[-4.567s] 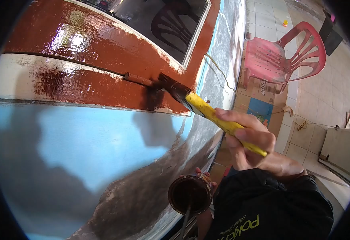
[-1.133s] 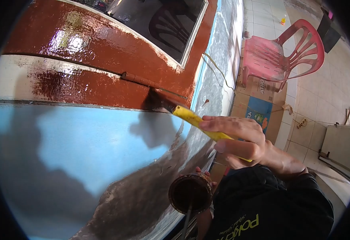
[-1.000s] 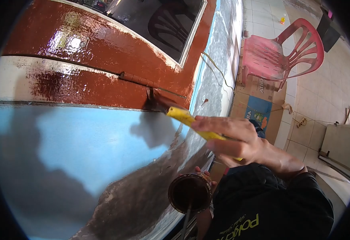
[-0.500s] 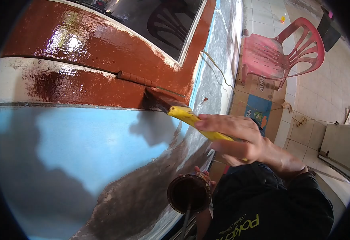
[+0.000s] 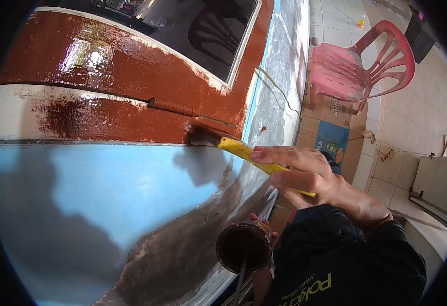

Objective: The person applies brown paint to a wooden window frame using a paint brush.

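My right hand (image 5: 305,176) is closed round the yellow handle of a paintbrush (image 5: 241,149). Its dark, blurred bristles lie against the red-brown painted wooden frame (image 5: 167,127), just below a painted hinge (image 5: 175,106). Lower down, my left hand (image 5: 264,224) grips a round can (image 5: 244,246) from its far side, with only the fingertips showing. Dark paint coats the can's inside and rim, and a thin rod (image 5: 241,278) leans out of it. Wet paint shines on the panel (image 5: 106,61) above the hinge, while the strip's left end is still whitish.
Beside the frame is a light-blue wall (image 5: 116,173) with a bare grey patch (image 5: 172,255). A glass pane (image 5: 198,30) sits above the painted wood. To the right stand a red plastic chair (image 5: 338,71) and flattened cardboard (image 5: 356,145) on the tiled floor. A wire (image 5: 277,86) hangs along the wall.
The brush has shifted slightly right along the strip, with my right hand moving along. The view has tilted a little, so the frame sits lower on the left. The can stays in my left hand.
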Demonstrator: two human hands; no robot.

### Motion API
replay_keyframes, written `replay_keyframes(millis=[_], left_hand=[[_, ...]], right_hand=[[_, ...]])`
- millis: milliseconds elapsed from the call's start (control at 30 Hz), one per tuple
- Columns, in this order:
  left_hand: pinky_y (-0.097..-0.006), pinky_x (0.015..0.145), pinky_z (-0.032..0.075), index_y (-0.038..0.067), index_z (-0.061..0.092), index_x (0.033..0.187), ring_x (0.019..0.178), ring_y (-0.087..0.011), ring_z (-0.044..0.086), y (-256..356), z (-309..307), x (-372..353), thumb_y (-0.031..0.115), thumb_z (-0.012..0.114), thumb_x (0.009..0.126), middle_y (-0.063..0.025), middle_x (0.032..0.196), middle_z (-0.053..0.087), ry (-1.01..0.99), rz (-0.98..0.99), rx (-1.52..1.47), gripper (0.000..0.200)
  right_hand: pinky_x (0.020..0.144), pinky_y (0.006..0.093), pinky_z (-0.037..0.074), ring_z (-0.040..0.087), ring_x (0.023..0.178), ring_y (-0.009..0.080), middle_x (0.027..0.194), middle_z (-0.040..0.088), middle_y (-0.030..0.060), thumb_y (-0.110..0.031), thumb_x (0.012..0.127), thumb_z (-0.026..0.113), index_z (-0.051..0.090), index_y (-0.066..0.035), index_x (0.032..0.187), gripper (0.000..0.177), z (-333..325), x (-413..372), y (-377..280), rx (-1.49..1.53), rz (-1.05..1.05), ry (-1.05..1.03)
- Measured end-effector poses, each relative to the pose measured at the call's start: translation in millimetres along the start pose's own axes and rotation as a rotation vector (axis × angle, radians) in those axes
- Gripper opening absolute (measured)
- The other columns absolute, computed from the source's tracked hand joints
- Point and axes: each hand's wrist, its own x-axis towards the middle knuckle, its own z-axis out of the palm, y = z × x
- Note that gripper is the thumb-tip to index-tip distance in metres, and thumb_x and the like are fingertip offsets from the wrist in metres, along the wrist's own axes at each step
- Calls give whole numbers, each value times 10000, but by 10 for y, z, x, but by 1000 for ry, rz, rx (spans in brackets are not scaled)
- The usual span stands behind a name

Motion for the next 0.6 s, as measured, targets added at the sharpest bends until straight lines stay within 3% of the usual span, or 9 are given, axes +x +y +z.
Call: replay_keyframes(millis=[367,600], left_hand=[[-619,974,323,224,493,1336,1320,-311,288,15,-63,43,398,746,757,-52,1470,332,-125,61,109,655],[-614,975,312,184,454,1366,1324,-305,280,6,-8,70,390,749,755,-45,1470,327,-90,-22,31,709]], right_hand=[[825,457,564,628,1029,401,1130,581,272,65,770,618,462,-29,1024,313,34,-18,-5,-33,-24,74],[817,441,569,623,1042,401,1135,582,271,100,755,622,458,-21,1047,356,63,-55,-18,-13,-13,115]])
